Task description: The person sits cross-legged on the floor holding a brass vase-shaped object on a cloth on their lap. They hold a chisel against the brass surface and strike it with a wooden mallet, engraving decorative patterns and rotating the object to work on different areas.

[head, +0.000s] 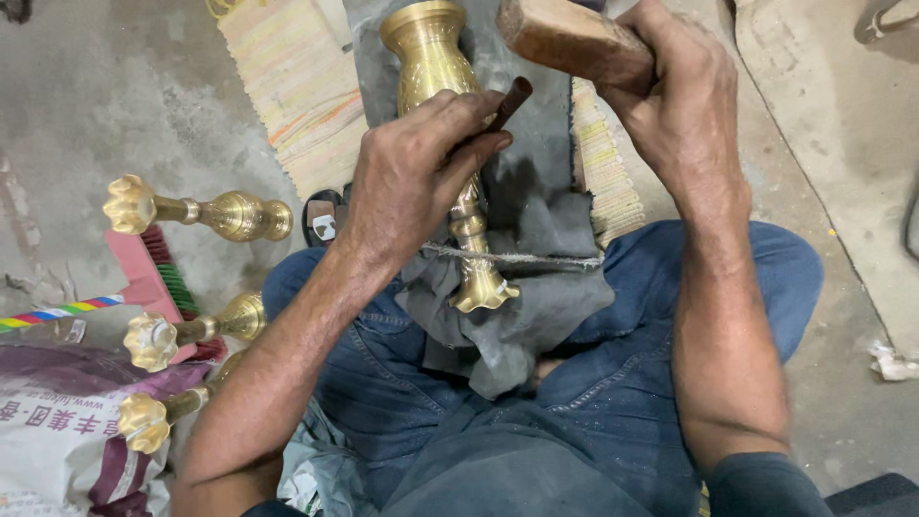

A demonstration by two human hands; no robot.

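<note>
Our left hand (pixel 416 172) pinching a dark metal punch (pixel 507 103) against the brass vase (pixel 442 105) lying on grey cloth (pixel 536 306) across our lap, our right hand (pixel 680 96) gripping a wooden mallet (pixel 572 40) above it, three more brass vases (pixel 206 213) on the floor to our left

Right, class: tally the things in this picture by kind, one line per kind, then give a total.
Brass vases: 4, one under the left hand at, three on the floor at
Wooden mallets: 1, in the right hand
Metal punches: 1
Brushes: 1
Printed sacks: 1
Total: 8
</note>
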